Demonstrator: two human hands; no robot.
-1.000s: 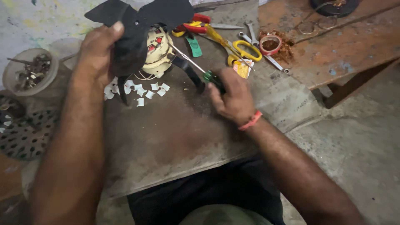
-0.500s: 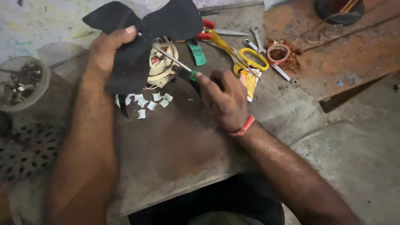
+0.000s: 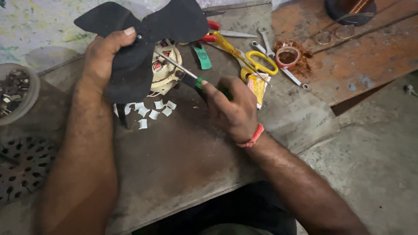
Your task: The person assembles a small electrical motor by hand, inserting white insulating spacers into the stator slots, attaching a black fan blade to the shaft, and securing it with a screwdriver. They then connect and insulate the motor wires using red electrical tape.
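Gripping black fan blade (image 3: 143, 48), left hand (image 3: 104, 56) fingers closed; right hand (image 3: 230, 109) fingers clasp screwdriver (image 3: 187, 75), tip at motor (image 3: 164, 69).

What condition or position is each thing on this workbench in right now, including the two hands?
Left hand: gripping the black fan blade, holding it up.
Right hand: closed round the green-handled screwdriver, tip at the fan's hub.
Fan motor: behind the blade, cream casing showing.
Yellow scissors: lying flat, closed.
White scraps: scattered loose on the bench.
Tape roll: lying flat.
Spanner: lying flat.
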